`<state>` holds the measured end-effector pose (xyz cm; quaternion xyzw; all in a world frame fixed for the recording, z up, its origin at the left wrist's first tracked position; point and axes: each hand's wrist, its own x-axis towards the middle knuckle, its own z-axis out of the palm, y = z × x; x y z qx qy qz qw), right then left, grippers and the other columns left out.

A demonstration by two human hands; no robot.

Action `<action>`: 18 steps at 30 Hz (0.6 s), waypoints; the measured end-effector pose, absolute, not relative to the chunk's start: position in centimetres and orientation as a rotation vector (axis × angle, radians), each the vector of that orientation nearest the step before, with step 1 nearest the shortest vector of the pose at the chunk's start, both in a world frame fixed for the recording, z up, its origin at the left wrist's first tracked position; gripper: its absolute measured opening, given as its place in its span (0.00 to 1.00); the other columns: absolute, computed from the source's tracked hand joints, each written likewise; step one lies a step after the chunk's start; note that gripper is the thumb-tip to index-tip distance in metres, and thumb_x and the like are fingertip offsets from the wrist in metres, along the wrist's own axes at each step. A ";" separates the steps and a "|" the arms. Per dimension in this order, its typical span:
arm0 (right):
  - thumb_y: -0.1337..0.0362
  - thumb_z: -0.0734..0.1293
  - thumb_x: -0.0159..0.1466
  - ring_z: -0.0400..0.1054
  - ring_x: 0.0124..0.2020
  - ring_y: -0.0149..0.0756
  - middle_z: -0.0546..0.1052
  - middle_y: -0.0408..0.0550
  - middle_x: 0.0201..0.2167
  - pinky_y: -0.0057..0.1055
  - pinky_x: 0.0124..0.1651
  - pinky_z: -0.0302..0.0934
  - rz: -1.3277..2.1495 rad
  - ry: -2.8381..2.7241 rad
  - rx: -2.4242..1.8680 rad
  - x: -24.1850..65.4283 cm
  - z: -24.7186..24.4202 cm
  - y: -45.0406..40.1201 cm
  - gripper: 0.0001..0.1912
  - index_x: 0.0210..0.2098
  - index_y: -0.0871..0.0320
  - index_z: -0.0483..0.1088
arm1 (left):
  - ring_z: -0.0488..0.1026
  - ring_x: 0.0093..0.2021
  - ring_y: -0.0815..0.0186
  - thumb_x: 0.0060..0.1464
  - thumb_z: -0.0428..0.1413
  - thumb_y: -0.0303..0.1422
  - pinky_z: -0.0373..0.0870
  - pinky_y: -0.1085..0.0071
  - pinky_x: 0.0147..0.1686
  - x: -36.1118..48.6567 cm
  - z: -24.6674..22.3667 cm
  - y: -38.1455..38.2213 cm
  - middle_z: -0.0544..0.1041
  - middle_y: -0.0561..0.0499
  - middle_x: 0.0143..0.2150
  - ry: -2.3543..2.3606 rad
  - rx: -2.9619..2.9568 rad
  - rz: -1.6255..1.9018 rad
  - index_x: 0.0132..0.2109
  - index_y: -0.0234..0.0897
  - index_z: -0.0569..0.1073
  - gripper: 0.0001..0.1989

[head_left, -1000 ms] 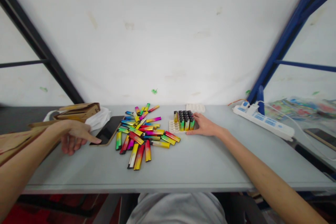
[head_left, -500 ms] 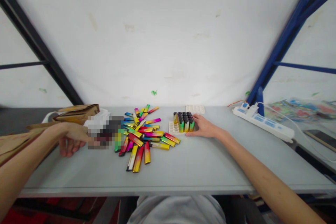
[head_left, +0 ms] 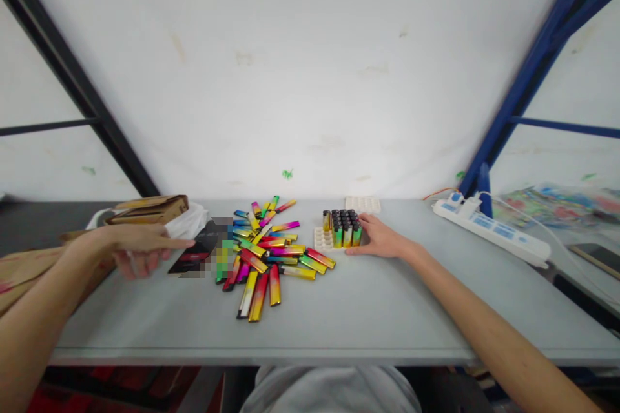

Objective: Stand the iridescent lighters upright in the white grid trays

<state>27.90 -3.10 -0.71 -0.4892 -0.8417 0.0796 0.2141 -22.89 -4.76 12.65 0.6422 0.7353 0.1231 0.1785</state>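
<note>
Toward the left of the table, my left hand (head_left: 145, 248) hovers with its index finger stretched out and the others loosely bent; nothing shows in it. Its fingertip is over the edge of a flat black-and-red item (head_left: 190, 257), partly blurred. My right hand (head_left: 380, 237) grips the right side of a white tray (head_left: 323, 240), thumb in front and fingers behind. Rows of lighters (head_left: 346, 232) stand upright in the tray, black tops up. One gold lighter (head_left: 327, 221) stands at its back left. Between my hands, many colourful lighters (head_left: 268, 250) lie in a loose heap.
Another white tray (head_left: 363, 204) lies by the wall. Cardboard boxes (head_left: 150, 209) and a white plastic bag (head_left: 188, 221) are at the left. On the right are a power strip (head_left: 491, 230), a phone (head_left: 598, 257) and colourful plastic packs (head_left: 552, 208).
My left hand has shifted slightly, its index finger now plainly stretched over the black-and-red item. My right hand stays at the tray. The whole view has shifted a little.
</note>
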 end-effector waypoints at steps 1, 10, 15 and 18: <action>0.34 0.71 0.55 0.68 0.49 0.55 0.73 0.61 0.50 0.50 0.56 0.64 0.216 -2.335 -1.354 27.9 -0.7 -3.1 0.41 0.53 0.63 0.73 | 0.73 0.22 0.59 0.45 0.60 0.61 0.73 0.63 0.24 -22.3 12.6 -2.9 0.73 0.48 0.19 2.071 1.618 -0.010 0.27 0.34 0.71 0.30; 0.33 0.71 0.54 0.67 0.53 0.56 0.72 0.62 0.54 0.51 0.58 0.63 0.245 -2.312 -1.355 28.0 -1.0 -3.0 0.45 0.57 0.62 0.71 | 0.77 0.46 0.52 0.56 0.53 0.46 0.70 0.61 0.50 -12.6 8.9 2.3 0.81 0.41 0.44 1.458 2.698 0.237 0.44 0.37 0.79 0.20; 0.34 0.72 0.54 0.68 0.51 0.54 0.73 0.61 0.52 0.51 0.57 0.64 0.246 -2.302 -1.350 28.0 -1.0 -3.1 0.44 0.56 0.62 0.72 | 0.75 0.53 0.49 0.58 0.55 0.44 0.67 0.57 0.56 -9.4 5.5 3.6 0.79 0.38 0.51 1.279 2.807 0.193 0.49 0.37 0.79 0.19; 0.34 0.72 0.54 0.68 0.50 0.54 0.73 0.61 0.51 0.50 0.56 0.64 0.240 -2.313 -1.356 28.0 -1.0 -3.1 0.42 0.54 0.62 0.73 | 0.73 0.56 0.48 0.61 0.54 0.41 0.64 0.55 0.59 -7.9 5.1 3.8 0.77 0.34 0.54 1.271 2.849 0.217 0.52 0.34 0.78 0.20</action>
